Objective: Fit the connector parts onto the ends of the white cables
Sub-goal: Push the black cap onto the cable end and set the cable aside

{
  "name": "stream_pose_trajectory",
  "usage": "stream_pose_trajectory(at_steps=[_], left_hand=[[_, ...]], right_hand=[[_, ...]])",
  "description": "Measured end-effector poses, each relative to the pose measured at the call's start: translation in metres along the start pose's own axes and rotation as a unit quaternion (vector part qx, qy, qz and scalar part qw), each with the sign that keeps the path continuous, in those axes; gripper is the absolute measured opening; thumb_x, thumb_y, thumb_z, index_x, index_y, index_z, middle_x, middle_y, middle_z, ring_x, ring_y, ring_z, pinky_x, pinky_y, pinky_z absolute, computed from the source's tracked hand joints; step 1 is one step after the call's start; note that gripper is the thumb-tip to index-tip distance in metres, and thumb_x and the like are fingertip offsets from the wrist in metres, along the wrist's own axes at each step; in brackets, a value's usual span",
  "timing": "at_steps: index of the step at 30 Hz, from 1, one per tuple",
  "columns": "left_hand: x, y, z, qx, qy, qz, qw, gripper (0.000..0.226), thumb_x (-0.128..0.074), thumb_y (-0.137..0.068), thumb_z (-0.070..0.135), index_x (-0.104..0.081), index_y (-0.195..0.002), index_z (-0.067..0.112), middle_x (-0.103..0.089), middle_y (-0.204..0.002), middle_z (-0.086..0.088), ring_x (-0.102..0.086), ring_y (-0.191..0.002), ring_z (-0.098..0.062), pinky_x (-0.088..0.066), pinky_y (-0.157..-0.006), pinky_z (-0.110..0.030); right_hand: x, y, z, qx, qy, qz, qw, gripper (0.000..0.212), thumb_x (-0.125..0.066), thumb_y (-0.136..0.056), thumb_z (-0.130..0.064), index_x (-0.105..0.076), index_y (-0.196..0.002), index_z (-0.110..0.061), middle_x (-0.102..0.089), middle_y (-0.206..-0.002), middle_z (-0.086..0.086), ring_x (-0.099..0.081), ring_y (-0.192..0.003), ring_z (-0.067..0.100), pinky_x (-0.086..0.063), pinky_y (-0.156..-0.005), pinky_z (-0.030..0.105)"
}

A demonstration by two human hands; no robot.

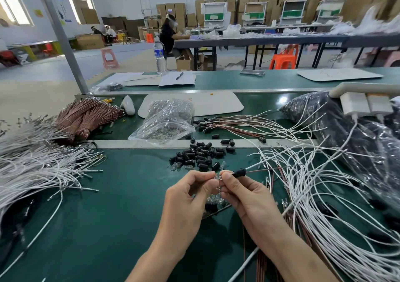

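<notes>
My left hand [190, 197] and my right hand [244, 195] meet above the green table [112, 216], fingertips almost touching. The right hand pinches a black connector sleeve [239, 172] with a thin brown wire running off to the right. The left hand pinches a small clear bulb-like part [216, 176] at the sleeve's near end. A heap of loose black connector sleeves [201, 155] lies just beyond the hands. Small clear parts [214, 199] sit under the hands, partly hidden. White cables lie in a bundle at the left [36, 169] and another at the right [320, 195].
A clear bag of small metal parts [164, 121] and bundled brown wires [86, 117] lie on the far strip. Black bags of parts [346, 126] fill the right. A water bottle [159, 54], papers and a pen stand on the far bench. A person sits at a table beyond.
</notes>
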State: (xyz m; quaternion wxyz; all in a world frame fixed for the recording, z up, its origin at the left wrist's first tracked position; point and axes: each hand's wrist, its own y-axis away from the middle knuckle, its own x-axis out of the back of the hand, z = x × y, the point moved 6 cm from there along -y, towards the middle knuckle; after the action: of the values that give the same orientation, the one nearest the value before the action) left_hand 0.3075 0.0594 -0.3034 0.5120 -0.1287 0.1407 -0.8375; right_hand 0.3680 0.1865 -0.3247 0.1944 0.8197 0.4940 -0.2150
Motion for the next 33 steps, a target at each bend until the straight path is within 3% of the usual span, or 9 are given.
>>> stream_pose_trajectory(at_steps=[13,20,22,27,33], left_hand=[[-0.001,-0.001,0.001,-0.017,-0.001,-0.006,1.000,0.018,-0.071,-0.085,0.026,-0.075,-0.100,0.035,-0.078,-0.092,0.011,-0.074,-0.085,-0.010,-0.057,-0.077,-0.018],[-0.001,0.000,0.019,-0.145,-0.171,-0.017,0.974,0.028,-0.073,-0.089,0.018,-0.068,-0.104,0.041,-0.069,-0.098,0.021,-0.068,-0.094,-0.001,-0.048,-0.080,-0.009],[0.000,0.001,0.022,-0.175,-0.201,-0.023,0.964,0.023,-0.071,-0.089,0.018,-0.068,-0.106,0.034,-0.066,-0.098,0.021,-0.067,-0.094,0.000,-0.047,-0.081,-0.008],[0.002,0.003,0.023,-0.194,-0.230,-0.016,0.954,0.013,-0.068,-0.092,0.024,-0.069,-0.105,0.024,-0.064,-0.097,0.020,-0.066,-0.092,-0.001,-0.048,-0.079,-0.008],[0.006,0.001,0.025,-0.204,-0.242,0.007,0.949,0.012,-0.068,-0.092,0.026,-0.064,-0.103,0.031,-0.061,-0.094,0.021,-0.063,-0.088,0.000,-0.045,-0.078,-0.007]], right_hand=[[0.001,-0.003,0.005,-0.015,0.011,-0.016,1.000,0.033,-0.083,-0.061,-0.030,-0.082,-0.086,-0.009,-0.072,-0.077,0.008,-0.068,-0.069,0.009,-0.056,-0.065,0.017],[0.001,-0.002,0.006,-0.038,-0.008,-0.026,0.999,0.029,-0.083,-0.063,-0.028,-0.082,-0.085,-0.009,-0.072,-0.076,0.007,-0.069,-0.068,0.009,-0.056,-0.064,0.017],[0.000,-0.002,0.007,-0.046,-0.012,-0.037,0.998,0.027,-0.083,-0.065,-0.027,-0.082,-0.084,-0.009,-0.073,-0.076,0.007,-0.069,-0.068,0.009,-0.056,-0.064,0.018],[-0.003,-0.002,0.008,-0.066,-0.024,-0.057,0.996,0.025,-0.083,-0.067,-0.026,-0.082,-0.084,-0.008,-0.073,-0.078,0.008,-0.070,-0.068,0.010,-0.057,-0.064,0.018],[-0.005,0.000,0.002,-0.051,-0.047,-0.056,0.996,0.038,-0.077,-0.074,-0.036,-0.080,-0.101,-0.010,-0.075,-0.093,0.013,-0.070,-0.072,0.014,-0.059,-0.065,0.023]])
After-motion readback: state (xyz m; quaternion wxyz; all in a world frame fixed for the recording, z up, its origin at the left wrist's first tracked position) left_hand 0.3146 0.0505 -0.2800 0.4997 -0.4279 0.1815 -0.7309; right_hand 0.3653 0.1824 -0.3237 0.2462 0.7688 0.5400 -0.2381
